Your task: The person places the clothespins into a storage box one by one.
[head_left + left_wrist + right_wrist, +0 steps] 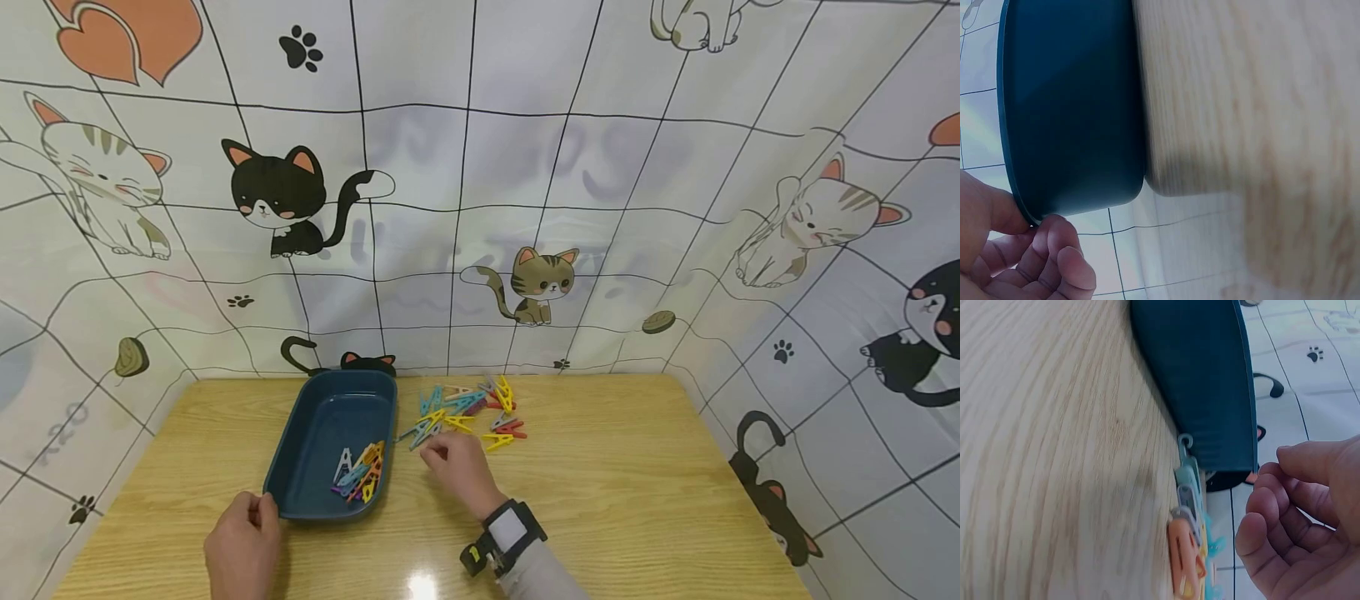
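My left hand (244, 542) pinches the near left corner of a dark blue plastic tray (315, 450); in the left wrist view its thumb (1009, 214) and fingers meet at the rim. Inside the tray, toward its near right side, lies a small heap of colourful clothespins (362, 473). To the right of the tray, more clothespins (457, 404) in yellow, blue, grey and red are scattered on the table. Just in front of this pile hovers my right hand (461, 471), fingers loosely bent and nothing visible between them. The right wrist view shows its fingertips (1250, 532) apart from the clothespins (1186, 550).
The light wooden table (615, 483) extends to both sides and ends at a cloth backdrop (420, 250) printed with cats and grid lines. The tray's far end stands close to that backdrop. A black strap with a small camera (474, 557) sits on the right wrist.
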Motion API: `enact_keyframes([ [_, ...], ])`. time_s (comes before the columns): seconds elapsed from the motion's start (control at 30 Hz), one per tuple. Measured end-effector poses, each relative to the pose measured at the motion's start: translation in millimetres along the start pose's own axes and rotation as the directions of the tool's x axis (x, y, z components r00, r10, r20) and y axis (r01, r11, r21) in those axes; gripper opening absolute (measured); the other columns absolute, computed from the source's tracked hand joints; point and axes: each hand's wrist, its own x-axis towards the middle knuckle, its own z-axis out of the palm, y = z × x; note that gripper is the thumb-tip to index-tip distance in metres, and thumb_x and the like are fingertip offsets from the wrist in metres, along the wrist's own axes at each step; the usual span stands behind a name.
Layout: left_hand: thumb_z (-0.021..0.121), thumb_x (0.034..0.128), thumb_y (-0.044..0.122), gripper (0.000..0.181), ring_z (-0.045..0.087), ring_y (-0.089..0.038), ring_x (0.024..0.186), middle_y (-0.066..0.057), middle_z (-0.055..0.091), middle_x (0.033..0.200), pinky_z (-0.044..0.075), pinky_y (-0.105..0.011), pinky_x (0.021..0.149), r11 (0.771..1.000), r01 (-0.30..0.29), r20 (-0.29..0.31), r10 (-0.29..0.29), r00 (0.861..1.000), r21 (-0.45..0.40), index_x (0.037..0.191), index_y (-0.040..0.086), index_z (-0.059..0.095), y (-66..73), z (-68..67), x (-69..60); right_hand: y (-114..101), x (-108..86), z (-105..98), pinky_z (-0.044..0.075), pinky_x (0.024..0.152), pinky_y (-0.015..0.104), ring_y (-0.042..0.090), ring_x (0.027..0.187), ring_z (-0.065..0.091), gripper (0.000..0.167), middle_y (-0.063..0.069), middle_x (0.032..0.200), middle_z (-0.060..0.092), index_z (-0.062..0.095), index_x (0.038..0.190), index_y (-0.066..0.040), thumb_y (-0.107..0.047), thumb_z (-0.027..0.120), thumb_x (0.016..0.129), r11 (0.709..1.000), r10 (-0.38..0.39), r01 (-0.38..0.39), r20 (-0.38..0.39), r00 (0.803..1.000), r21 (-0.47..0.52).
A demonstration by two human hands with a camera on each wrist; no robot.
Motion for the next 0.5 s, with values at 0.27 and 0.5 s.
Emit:
enact_keyframes([
  [0.27,0.061,0.0952,0.002,0.026,0.047,-0.017,0.05,-0.006,0.055,0.06,0.037,-0.034,0.05,1.0,0.027,0.018,-0.027,0.999,0.003,0.07,0.004,0.055,-1.0,-0.2,0.5,21,2.6,-8,0.047,0.064,0.023,0.005,0.07,0.055,0.01,0.0,0.081,0.072,0.079,0.087,-0.005,-0.004,0.072,0.093,0.998,0.06,-0.061,-0.032,0.998,-0.022],
  [0.5,0.062,0.0942,0.002,0.026,0.048,-0.017,0.05,-0.005,0.055,0.06,0.037,-0.034,0.05,1.0,0.001,-0.002,-0.001,1.0,0.002,0.069,0.005,0.055,-1.6,0.7,1.2,32,5.3,-16,0.051,0.07,0.029,0.014,0.083,0.062,0.009,0.005,0.091,0.071,0.078,0.095,-0.001,-0.002,0.07,0.093,0.988,0.138,-0.138,-0.016,0.99,-0.062],
])
